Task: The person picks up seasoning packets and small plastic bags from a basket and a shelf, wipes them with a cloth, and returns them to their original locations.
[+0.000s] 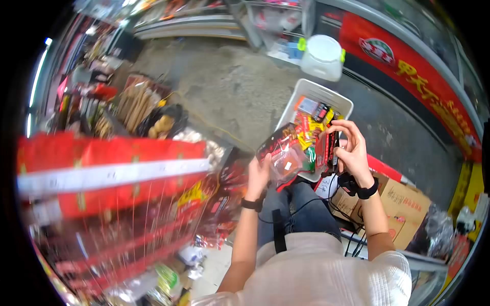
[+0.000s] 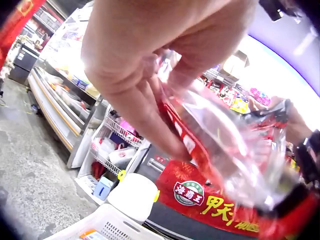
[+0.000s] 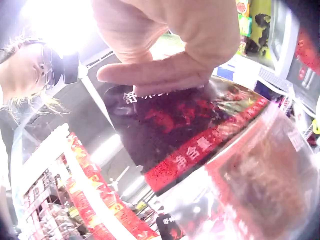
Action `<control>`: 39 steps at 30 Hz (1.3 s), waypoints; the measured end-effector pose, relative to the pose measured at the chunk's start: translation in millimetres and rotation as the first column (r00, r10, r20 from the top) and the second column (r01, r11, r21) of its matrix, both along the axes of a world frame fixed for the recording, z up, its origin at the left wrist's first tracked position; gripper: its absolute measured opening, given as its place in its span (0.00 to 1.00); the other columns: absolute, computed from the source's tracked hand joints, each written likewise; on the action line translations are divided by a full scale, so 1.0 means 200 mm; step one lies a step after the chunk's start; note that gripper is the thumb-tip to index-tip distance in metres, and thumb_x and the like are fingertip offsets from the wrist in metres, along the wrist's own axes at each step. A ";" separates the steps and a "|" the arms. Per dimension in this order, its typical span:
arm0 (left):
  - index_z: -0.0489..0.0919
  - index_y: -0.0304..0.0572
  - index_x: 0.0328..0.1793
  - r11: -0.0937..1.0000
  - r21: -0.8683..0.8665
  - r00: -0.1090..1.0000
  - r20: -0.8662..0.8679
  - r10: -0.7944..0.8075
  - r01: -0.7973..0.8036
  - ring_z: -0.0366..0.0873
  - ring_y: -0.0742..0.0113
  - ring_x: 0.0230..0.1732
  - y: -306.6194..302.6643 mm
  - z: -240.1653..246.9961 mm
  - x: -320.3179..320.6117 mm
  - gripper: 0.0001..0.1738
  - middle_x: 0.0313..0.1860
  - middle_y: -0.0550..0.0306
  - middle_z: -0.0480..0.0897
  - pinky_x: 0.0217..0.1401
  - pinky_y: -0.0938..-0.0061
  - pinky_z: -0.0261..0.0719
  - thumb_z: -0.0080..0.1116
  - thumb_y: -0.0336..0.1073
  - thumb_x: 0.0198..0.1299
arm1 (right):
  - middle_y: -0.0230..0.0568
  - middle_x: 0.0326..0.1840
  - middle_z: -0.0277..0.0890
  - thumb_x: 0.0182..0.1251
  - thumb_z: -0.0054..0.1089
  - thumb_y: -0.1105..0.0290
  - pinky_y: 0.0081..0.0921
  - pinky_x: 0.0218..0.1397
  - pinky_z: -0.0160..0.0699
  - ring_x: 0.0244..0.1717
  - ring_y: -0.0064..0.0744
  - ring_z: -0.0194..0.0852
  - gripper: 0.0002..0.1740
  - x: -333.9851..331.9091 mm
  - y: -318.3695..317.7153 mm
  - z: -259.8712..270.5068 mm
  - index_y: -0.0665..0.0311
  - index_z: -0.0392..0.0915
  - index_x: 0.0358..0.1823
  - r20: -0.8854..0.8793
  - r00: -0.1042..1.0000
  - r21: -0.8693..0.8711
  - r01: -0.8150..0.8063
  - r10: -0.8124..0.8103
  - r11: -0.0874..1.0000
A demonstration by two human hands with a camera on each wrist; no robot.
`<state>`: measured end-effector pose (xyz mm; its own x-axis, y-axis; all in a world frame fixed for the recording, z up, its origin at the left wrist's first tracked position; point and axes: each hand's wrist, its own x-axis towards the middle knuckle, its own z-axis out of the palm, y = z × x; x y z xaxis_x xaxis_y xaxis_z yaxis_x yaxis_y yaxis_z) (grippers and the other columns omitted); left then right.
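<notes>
In the head view the left hand (image 1: 259,176) pinches a clear-and-red food package (image 1: 286,160), with a dark printed package just behind it. Opposite, the right hand (image 1: 352,153) grips a dark package with red edging (image 1: 326,148). Both are held over the near end of a white basket (image 1: 339,98) filled with colourful packets (image 1: 306,127). The left wrist view has the left hand's (image 2: 160,65) thumb and fingers around the red edge of the clear package (image 2: 215,130). Seen from the right wrist, the right hand's (image 3: 170,45) fingers lie across the top of the black package (image 3: 175,120).
Beyond the basket stands a white lidded container (image 1: 322,53). Hanging red packages (image 1: 112,204) fill the left side. Cardboard boxes (image 1: 406,209) sit at the right, and black cables (image 1: 306,204) run between the wrists. A red-fronted freezer (image 1: 403,61) is at upper right.
</notes>
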<state>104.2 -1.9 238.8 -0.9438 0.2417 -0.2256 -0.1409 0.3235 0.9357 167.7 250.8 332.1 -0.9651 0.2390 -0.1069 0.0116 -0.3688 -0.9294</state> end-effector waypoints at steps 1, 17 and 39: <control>0.74 0.30 0.44 0.992 0.102 0.996 -0.041 0.074 -0.070 0.71 0.74 0.38 0.00 0.07 0.04 0.14 0.36 0.56 0.79 0.42 0.77 0.70 0.48 0.36 0.62 | 0.43 0.46 0.67 0.40 0.41 0.89 0.10 0.09 0.66 0.14 0.17 0.66 0.32 -0.02 -0.04 0.07 0.69 0.59 0.54 -0.001 0.998 -0.019 -0.066 0.066 0.998; 0.65 0.37 0.58 0.764 0.581 0.955 0.249 0.163 -0.281 0.69 0.76 0.47 -0.29 0.32 0.45 0.27 0.49 0.59 0.72 0.49 0.80 0.69 0.33 0.53 0.67 | 0.33 0.32 0.63 0.55 0.46 0.84 0.17 0.26 0.72 0.22 0.23 0.69 0.13 -0.17 -0.98 0.11 0.69 0.67 0.43 -0.012 0.999 -0.290 -0.054 0.053 0.956; 0.71 0.33 0.51 0.649 0.570 0.797 0.018 0.604 -0.504 0.69 0.76 0.45 -1.52 0.26 1.02 0.16 0.44 0.61 0.76 0.50 0.79 0.65 0.45 0.38 0.64 | 0.37 0.34 0.73 0.53 0.58 0.77 0.20 0.44 0.69 0.37 0.23 0.70 0.13 0.04 -1.98 0.14 0.68 0.70 0.41 -0.102 0.683 0.710 -0.460 0.724 0.533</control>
<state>308.5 -305.6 291.7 -0.9491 -0.3082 -0.0646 0.0354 -0.3084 0.9506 175.6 -145.0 360.9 -0.8295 -0.5240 0.1934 -0.3505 0.2188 -0.9106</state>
